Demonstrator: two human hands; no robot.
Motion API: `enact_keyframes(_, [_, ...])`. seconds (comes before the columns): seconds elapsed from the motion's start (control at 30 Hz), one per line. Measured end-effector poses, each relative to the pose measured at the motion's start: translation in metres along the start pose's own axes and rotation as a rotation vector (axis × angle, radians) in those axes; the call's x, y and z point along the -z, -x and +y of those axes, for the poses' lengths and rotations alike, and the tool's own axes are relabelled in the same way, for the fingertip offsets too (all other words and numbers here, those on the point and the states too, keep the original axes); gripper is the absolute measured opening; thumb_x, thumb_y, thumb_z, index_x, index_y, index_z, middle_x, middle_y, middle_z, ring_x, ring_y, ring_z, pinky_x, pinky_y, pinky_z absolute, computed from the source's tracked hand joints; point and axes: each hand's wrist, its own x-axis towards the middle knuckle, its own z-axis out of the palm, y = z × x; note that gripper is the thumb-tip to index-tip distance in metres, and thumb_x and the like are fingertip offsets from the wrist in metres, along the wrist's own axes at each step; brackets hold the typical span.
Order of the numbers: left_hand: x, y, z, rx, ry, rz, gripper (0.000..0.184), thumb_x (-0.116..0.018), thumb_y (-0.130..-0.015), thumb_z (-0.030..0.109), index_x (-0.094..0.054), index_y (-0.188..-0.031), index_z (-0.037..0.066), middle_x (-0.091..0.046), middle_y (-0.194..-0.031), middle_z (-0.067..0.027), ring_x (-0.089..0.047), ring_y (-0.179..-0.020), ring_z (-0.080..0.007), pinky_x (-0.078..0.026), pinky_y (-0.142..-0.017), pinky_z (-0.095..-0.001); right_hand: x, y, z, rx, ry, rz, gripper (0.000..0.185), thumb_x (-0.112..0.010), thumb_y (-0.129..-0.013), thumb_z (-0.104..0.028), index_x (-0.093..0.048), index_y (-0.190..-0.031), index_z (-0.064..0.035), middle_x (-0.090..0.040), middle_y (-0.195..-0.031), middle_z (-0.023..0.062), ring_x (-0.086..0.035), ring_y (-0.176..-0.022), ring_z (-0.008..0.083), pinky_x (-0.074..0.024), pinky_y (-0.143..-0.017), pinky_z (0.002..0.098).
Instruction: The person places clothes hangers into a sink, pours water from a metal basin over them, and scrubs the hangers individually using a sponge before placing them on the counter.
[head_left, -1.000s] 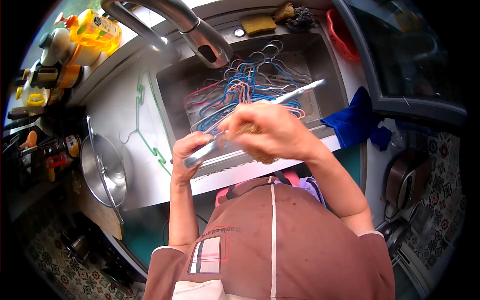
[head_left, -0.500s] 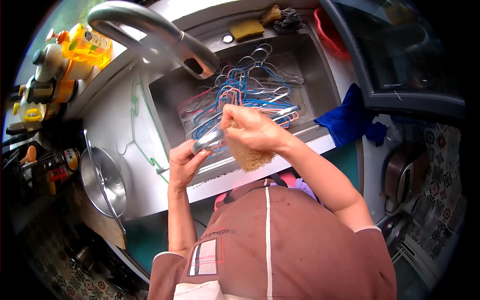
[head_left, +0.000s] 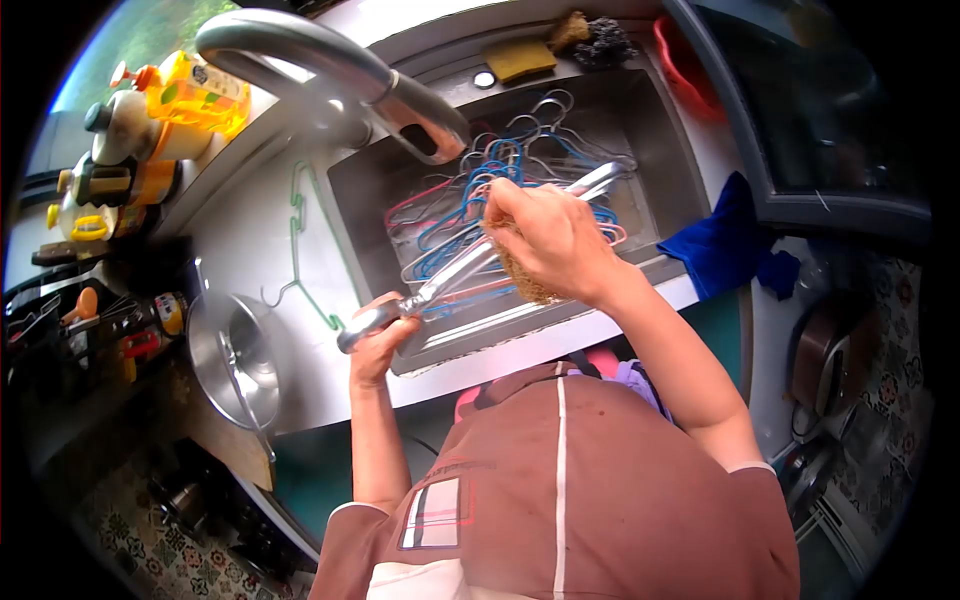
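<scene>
My left hand (head_left: 378, 340) is closed around the near end of a thick silvery hanger (head_left: 455, 275), which slants up to the right above the sink. My right hand (head_left: 550, 240) grips a brown fibrous scrubber (head_left: 522, 278) against the middle of that hanger; its fingers are curled and hide part of both. Beneath, a pile of blue, pink and silver wire hangers (head_left: 500, 155) lies in the grey sink (head_left: 660, 150). To the left, a green hanger (head_left: 297, 240) rests on the white counter.
A faucet (head_left: 400, 100) arches over the sink's back left. Behind it sit a yellow sponge (head_left: 520, 60) and a red basin (head_left: 685, 75). A blue cloth (head_left: 715, 240) drapes at the right. Bottles (head_left: 200, 95) and a metal pot (head_left: 235, 360) stand at the left.
The scrubber hand has moved up and right along the hanger, baring its shaft between my hands. My left hand still holds the near end, now slightly lower. The camera view has shifted slightly.
</scene>
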Motion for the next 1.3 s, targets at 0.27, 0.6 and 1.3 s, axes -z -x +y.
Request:
enact_keyframes(0.27, [-0.033,-0.013,0.022,-0.454,-0.310,-0.152,0.016,-0.064,-0.077,0.005,-0.058,-0.091,0.002,-0.060,-0.092,-0.0082,-0.053,-0.093,-0.0233,-0.039,-0.087,-0.0343,0.011,-0.001,-0.037,0.271,0.357,0.131,0.014,-0.056,-0.069,-0.007,-0.048,-0.080,-0.0071,-0.051,-0.061,0.0037,-0.055,-0.065,0.0205,-0.0423,-0.067,0.0324])
enact_keyframes(0.6, [-0.055,-0.015,0.015,-0.395,-0.092,-0.191,0.013,-0.062,-0.080,0.011,-0.059,-0.090,0.002,-0.063,-0.088,-0.0074,-0.054,-0.092,-0.0218,-0.040,-0.086,-0.0358,0.010,0.005,-0.035,0.224,0.443,0.114,0.014,-0.057,-0.070,-0.009,-0.048,-0.081,-0.0064,-0.054,-0.064,0.0038,-0.055,-0.066,0.0192,-0.0421,-0.067,0.0322])
enact_keyframes(1.3, [-0.065,-0.022,0.022,-0.475,-0.600,0.032,0.015,-0.065,-0.076,0.006,-0.052,-0.083,0.003,-0.055,-0.073,-0.0128,-0.054,-0.064,-0.0283,-0.044,-0.059,-0.0337,0.014,0.011,-0.014,0.126,-0.172,0.240,0.014,-0.065,-0.068,0.001,-0.060,-0.079,-0.0044,-0.059,-0.077,0.0054,-0.057,-0.069,0.0200,-0.0478,-0.063,0.0289])
